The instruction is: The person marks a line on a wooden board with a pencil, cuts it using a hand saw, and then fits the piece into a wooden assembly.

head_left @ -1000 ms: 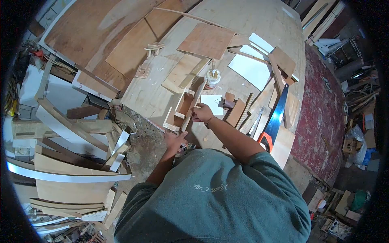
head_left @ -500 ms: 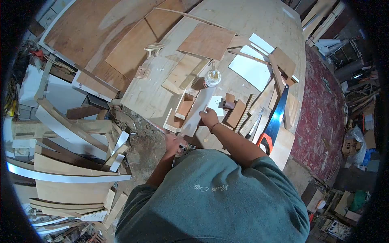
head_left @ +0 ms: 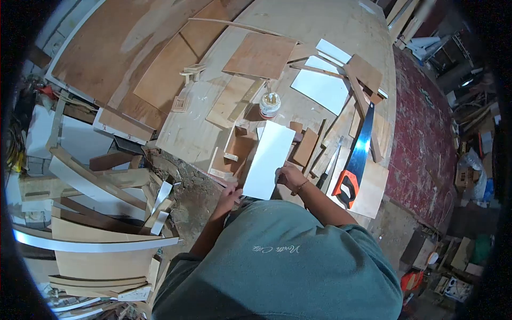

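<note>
A white rectangular panel (head_left: 269, 160) lies slanted in front of my body, its white face up. My right hand (head_left: 290, 177) is closed on the panel's right edge near the lower end. By the lower left corner of the panel is my left hand (head_left: 229, 196), its fingers loosely bent and apart; whether a fingertip touches the corner is hard to tell. Left of the panel, and partly covered by it, sits a small open wooden box (head_left: 240, 144) with dividers. A jar (head_left: 270, 105) with a brush or stick in it stands just beyond the panel.
On the workbench (head_left: 320, 21), a handsaw (head_left: 358, 154) with an orange-black handle lies at right beside a knife (head_left: 329, 168). Wood strips, brown blocks (head_left: 305, 147) and a plywood sheet (head_left: 260, 55) are around. Curved wooden pieces (head_left: 96, 242) stand at left.
The panel has turned from a narrow, tilted view to showing its broad white face, and it sits closer to my body. My right hand has moved slightly right and down with it.
</note>
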Demonstrator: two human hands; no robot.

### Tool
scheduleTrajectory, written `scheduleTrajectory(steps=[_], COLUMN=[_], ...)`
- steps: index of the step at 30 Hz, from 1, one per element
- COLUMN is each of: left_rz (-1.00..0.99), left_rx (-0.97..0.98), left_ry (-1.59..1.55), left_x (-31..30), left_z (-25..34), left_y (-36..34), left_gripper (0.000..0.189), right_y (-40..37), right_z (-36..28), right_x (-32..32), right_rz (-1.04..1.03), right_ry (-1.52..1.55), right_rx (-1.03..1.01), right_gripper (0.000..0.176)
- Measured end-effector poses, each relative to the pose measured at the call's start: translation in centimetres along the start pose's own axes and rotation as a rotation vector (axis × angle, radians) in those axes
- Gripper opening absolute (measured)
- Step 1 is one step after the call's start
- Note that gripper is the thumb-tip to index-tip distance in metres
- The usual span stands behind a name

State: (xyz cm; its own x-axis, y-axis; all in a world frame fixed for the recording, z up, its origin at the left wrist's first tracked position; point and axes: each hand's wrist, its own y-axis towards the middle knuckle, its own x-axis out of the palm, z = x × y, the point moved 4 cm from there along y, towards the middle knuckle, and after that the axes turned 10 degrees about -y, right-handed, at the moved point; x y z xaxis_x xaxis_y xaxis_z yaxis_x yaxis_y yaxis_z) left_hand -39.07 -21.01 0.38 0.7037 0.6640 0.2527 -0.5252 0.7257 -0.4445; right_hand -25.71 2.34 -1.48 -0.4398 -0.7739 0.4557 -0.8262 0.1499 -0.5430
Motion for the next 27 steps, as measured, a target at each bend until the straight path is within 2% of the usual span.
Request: scheduleTrajectory(steps=[1,3,4,5,6,8,9,12,14,15,16,18,20,21,24,27], left_rz=[-0.127,-0.177,-0.217,-0.129,-0.144,-0.014,-0.027,0.073,0.092,0.103,0.114,0.128,0.034,0.026,-0.010,-0.056], left_rx=[-0.016,-0.065,-0.109,-0.021,-0.027,-0.045,-0.049,0.045,-0.003,0.039,0.079,0.072,0.076,0.070,0.020,0.039], left_ry=[0.010,0.081,0.145,0.071,0.071,-0.042,-0.042,-0.463,-0.433,-0.446,-0.460,-0.451,-0.348,-0.340,-0.304,-0.245], left_x=[1.1,1.3,2.8,4.5,5.2,5.7,6.5,7.8,8.5,9.0,9.5,10.6,12.2,13.3,16.9,19.9], left_z=[0.5,-0.9,0.4,2.0,1.9,1.6,1.8,3.4,4.5,5.4,6.2,6.8,7.2,7.5,7.9,8.2], left_y=[0.0,0.9,0.7,0.1,0.4,1.0,1.2,1.5,1.3,1.4,1.4,1.7,2.3,2.4,3.1,3.8], left_gripper=[0.035,0.033,0.032,0.027,0.027,0.024,0.024,0.033,0.037,0.039,0.040,0.039,0.038,0.038,0.035,0.035], right_y=[-0.8,-1.5,-1.9,-2.4,-3.1,-4.6,-5.4,-7.4,-10.0,-11.4,-14.1,-17.4,-19.8,-20.7,-24.0,-26.7], right_z=[-0.9,-1.7,-2.1,-2.6,-3.2,-4.0,-4.2,-3.0,-3.3,-3.1,-5.1,-3.9,-3.5,-3.2,-2.7,-3.0], right_x=[0.8,1.3,1.7,2.3,2.7,2.5,2.2,-0.9,-3.9,-5.9,-5.7,-9.3,-11.3,-11.2,-10.9,-10.3], right_rz=[0.037,0.061,0.072,0.077,0.082,0.065,0.080,0.086,0.114,0.219,0.369,0.434,0.269,0.288,0.349,0.339], right_ry=[0.043,0.124,0.129,0.226,0.322,0.344,0.338,0.350,0.492,0.464,0.463,0.368,0.092,0.093,0.145,0.352], right_rx=[-0.019,-0.052,-0.056,-0.093,-0.131,-0.166,-0.148,-0.187,-0.318,-0.362,-0.408,-0.383,-0.340,-0.349,-0.368,-0.412], right_gripper=[0.025,0.026,0.026,0.029,0.031,0.031,0.030,0.032,0.041,0.048,0.049,0.046,0.041,0.036,0.036,0.041])
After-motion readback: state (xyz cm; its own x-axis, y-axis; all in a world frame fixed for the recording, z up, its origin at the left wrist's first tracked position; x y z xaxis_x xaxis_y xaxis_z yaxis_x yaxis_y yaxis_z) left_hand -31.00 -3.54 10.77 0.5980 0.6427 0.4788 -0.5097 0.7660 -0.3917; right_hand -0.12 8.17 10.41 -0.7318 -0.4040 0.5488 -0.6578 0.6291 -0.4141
